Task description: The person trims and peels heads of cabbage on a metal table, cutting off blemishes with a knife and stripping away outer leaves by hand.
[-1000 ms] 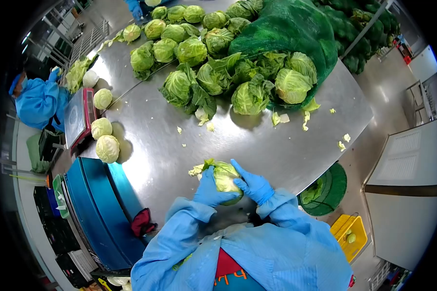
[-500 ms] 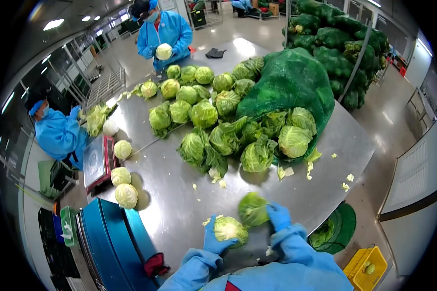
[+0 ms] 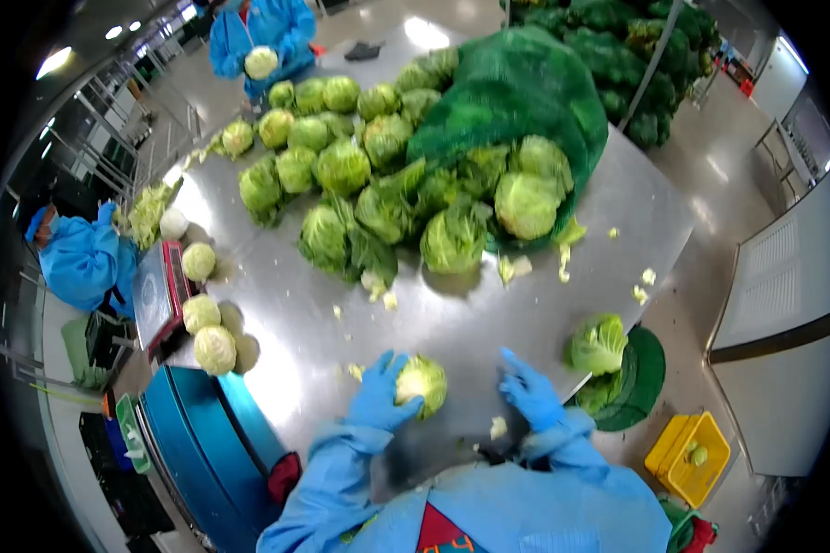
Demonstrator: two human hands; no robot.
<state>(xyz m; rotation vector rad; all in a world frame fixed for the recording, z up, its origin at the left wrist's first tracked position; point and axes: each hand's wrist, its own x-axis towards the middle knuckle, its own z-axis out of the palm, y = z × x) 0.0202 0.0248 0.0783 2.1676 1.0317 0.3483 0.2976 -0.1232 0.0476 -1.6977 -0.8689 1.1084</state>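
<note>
My left hand [image 3: 380, 394], in a blue glove, holds a partly peeled cabbage [image 3: 424, 385] from its left side, low over the steel table [image 3: 323, 318]. To the right, my right hand [image 3: 531, 391] has its fingers apart and holds nothing. A loose green leaf [image 3: 599, 343] is at the table's right edge, over the green basket [image 3: 647, 373]. Whole cabbages [image 3: 454, 238] lie beyond my hands, some in the mouth of a green net bag [image 3: 535, 92].
Peeled cabbages [image 3: 215, 349] sit beside a red scale [image 3: 161, 290] at the left. Two co-workers in blue gowns stand at the far side and left. A yellow crate [image 3: 692, 456] is on the floor at right. Blue containers [image 3: 203, 433] stand at lower left.
My right hand has let go of the leaf, which is now farther right, over the green basket. The view has shifted, so the table's contents appear higher and more to the left.
</note>
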